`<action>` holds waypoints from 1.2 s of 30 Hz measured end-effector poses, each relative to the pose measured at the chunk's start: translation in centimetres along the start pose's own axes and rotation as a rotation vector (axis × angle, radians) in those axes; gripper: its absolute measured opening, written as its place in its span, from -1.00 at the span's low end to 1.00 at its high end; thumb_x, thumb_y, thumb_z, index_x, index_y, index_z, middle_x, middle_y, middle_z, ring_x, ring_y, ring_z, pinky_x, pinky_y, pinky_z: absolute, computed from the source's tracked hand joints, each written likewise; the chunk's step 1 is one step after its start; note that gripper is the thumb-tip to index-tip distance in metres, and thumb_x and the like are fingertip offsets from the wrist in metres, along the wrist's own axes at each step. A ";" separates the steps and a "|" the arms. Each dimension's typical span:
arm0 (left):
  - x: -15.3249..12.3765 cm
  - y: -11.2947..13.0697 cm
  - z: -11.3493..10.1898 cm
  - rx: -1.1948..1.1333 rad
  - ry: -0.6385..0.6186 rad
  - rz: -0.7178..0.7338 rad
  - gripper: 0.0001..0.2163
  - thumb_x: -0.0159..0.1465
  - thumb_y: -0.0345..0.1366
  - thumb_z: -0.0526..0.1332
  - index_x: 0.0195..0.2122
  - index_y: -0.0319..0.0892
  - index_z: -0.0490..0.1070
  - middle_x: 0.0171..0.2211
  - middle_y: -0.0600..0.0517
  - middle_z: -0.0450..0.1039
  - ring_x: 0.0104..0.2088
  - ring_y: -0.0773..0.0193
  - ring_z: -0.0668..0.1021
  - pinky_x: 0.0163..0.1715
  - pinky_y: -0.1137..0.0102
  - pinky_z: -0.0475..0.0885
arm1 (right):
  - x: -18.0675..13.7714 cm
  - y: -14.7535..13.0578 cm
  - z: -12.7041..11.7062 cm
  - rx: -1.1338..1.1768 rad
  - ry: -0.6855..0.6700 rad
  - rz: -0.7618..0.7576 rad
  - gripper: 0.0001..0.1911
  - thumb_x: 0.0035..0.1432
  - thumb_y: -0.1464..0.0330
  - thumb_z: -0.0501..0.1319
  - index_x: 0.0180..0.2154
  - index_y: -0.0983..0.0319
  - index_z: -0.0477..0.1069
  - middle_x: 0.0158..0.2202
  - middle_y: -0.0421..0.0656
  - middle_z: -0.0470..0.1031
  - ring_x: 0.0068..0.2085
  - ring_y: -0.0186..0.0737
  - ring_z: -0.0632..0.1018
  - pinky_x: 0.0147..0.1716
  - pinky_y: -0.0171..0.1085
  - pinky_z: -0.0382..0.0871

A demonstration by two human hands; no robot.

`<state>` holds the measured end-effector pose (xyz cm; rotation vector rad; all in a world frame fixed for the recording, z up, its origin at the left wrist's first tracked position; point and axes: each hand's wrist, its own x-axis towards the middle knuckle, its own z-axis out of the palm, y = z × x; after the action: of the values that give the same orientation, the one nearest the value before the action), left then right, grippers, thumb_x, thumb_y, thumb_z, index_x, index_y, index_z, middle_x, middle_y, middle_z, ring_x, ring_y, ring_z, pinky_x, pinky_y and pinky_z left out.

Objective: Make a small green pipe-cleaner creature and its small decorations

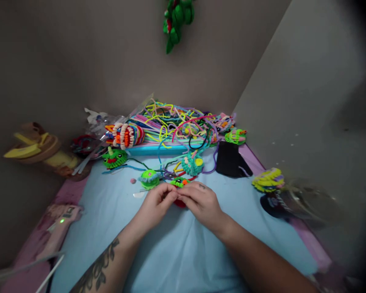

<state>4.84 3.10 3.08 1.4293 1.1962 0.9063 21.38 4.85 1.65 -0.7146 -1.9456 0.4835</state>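
My left hand (158, 201) and my right hand (201, 203) meet fingertip to fingertip over the blue cloth, both pinched closed. Between and behind the fingers shows a small fuzzy pipe-cleaner figure (179, 182), green with orange on top and red below; my fingers cover most of it. Just left of my hands is a green pipe-cleaner ball (149, 179) with a blue frill. Behind them stands a teal pipe-cleaner figure (192, 163) with a yellow spot, beside purple-handled pliers (170, 175). A small pink pompom (133, 180) lies to the left.
A heap of colourful pipe cleaners (173, 122) fills the table's back, behind a blue box edge (155, 151). Around are a striped figure (128, 135), a green figure (114, 158), a black pouch (232, 159), a yellow figure (267, 180) and a clear jar (311, 201).
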 end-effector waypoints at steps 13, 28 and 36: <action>0.1 0.3 -0.5 -0.093 0.029 -0.026 -0.80 0.19 -0.20 0.17 -0.44 -0.24 0.43 -0.48 0.04 0.45 -0.43 0.32 0.45 -0.39 0.46 0.33 | -0.1 0.2 0.2 -0.035 0.010 0.060 -0.95 0.15 0.42 0.22 -0.38 0.21 0.41 -0.46 -0.18 0.49 -0.40 -0.29 0.48 -0.38 -0.31 0.39; -0.2 0.6 -1.0 0.048 -0.131 0.103 -0.85 0.21 -0.30 0.20 -0.42 -0.22 0.51 -0.42 0.02 0.50 -0.37 0.31 0.49 -0.34 0.46 0.34 | 0.7 0.2 -1.1 0.220 -0.111 0.202 -0.89 0.10 0.49 0.22 -0.42 0.22 0.49 -0.49 -0.20 0.46 -0.41 -0.32 0.45 -0.39 -0.34 0.32; -0.6 0.2 0.1 0.170 0.043 0.391 -0.89 0.25 -0.38 0.18 -0.40 -0.21 0.46 -0.45 0.03 0.45 -0.40 0.35 0.48 -0.36 0.48 0.38 | 0.5 -0.3 0.2 0.862 -0.006 0.728 -0.88 0.01 0.37 0.31 -0.51 0.25 0.45 -0.56 -0.23 0.48 -0.52 -0.41 0.43 -0.51 -0.41 0.27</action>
<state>4.85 2.49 3.29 1.8302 1.0620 1.1255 20.94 4.92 2.12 -0.8003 -1.2171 1.6321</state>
